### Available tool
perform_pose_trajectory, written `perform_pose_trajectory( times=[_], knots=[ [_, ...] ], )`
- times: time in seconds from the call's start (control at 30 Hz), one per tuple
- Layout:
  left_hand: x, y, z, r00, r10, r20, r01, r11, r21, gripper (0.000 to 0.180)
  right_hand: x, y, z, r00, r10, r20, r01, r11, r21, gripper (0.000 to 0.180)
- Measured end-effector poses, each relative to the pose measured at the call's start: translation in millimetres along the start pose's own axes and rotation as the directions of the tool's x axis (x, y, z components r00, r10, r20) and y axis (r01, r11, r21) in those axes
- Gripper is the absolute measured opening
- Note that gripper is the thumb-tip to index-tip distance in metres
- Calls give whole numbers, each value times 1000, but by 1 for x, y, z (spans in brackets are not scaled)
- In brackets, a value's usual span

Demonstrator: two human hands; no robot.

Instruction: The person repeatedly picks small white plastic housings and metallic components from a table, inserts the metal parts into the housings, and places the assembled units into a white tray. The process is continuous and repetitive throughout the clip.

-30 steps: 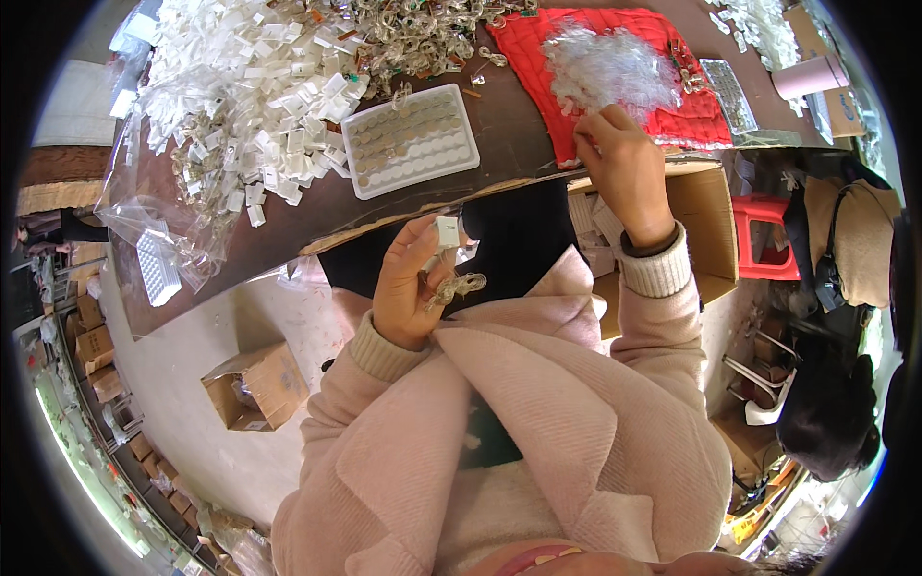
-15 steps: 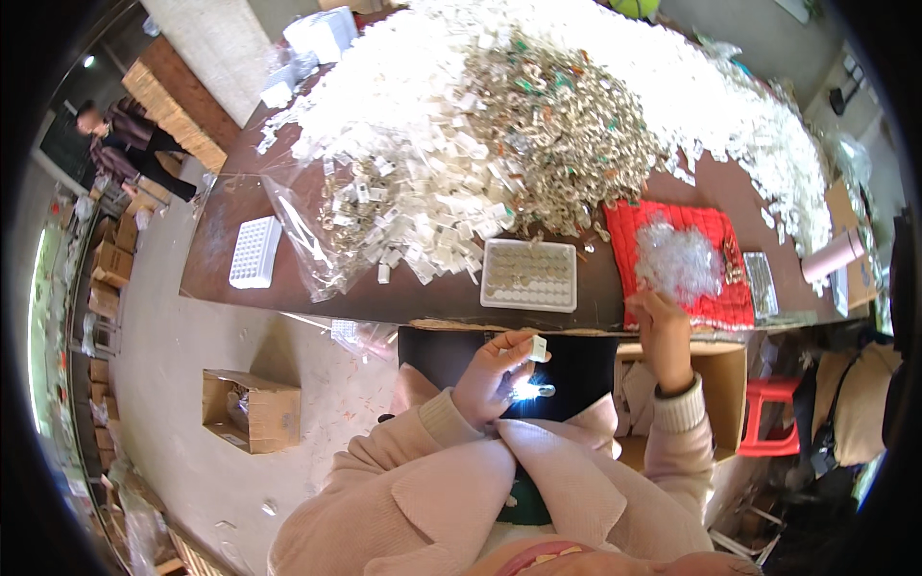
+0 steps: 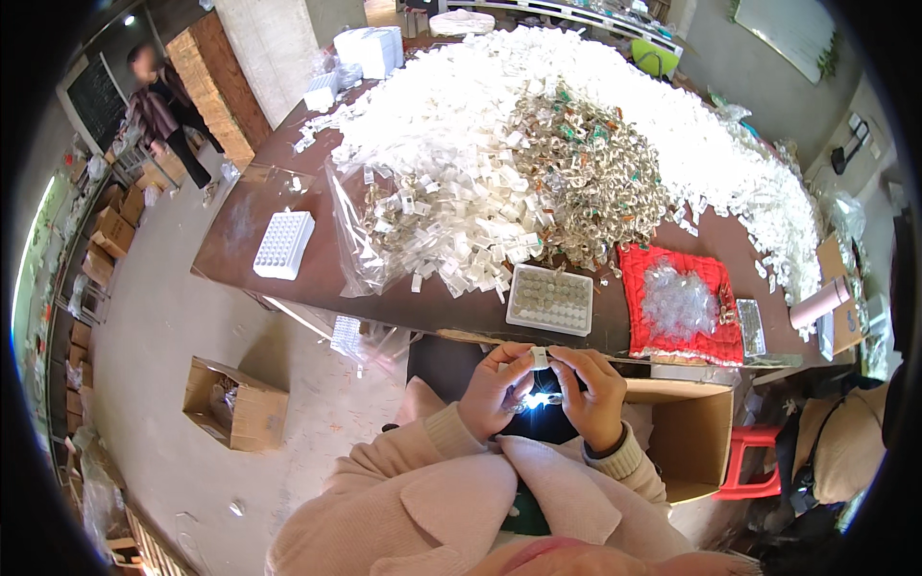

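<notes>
Being pinched between the fingertips of the left hand (image 3: 496, 392) and the right hand (image 3: 591, 396) is a small white piece (image 3: 540, 358), held just below the table (image 3: 317, 259) edge; both hands' fingers are being kept curled closed around it; a glinting metal part (image 3: 538, 398) is being cradled beneath; a filled white tray (image 3: 550, 300) is lying nearby, beside a red cloth (image 3: 677, 307).

Left hand (image 3: 495, 392) and right hand (image 3: 594, 396) close around a small white piece (image 3: 540, 358), and their fingers cover most of it, so its shape can't be made out. Below the piece, something bright (image 3: 540, 398) glints, too small to identify. Beyond it, the tray (image 3: 550, 300) cells blur together.
</notes>
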State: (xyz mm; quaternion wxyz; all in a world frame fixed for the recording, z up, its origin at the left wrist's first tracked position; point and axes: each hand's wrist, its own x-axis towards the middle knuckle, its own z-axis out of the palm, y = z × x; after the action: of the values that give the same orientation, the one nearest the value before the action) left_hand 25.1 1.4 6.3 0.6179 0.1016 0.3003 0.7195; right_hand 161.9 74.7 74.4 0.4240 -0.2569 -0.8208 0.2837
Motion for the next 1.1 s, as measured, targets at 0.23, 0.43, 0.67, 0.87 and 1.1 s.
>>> perform_pose_trajectory(
  times=[0.23,0.43,0.67,0.87,1.1],
  knots=[
    [-17,18,13,998,24,-53,-17,992,124,17,2,-10,-5,994,112,7,-112,990,84,10],
    [-28,12,12,986,69,149,-52,992,-115,16,-10,-13,6,982,178,64,-189,893,408,13],
    [-27,13,13,969,90,230,-52,984,-168,16,-9,-13,10,991,130,1,-118,890,440,13],
    [-26,11,13,991,73,114,-66,996,-61,13,-13,-5,2,970,219,109,-245,861,446,19],
    [-18,15,10,992,59,111,-55,998,-43,12,-8,0,2,973,156,171,-202,933,297,11]
  ],
)
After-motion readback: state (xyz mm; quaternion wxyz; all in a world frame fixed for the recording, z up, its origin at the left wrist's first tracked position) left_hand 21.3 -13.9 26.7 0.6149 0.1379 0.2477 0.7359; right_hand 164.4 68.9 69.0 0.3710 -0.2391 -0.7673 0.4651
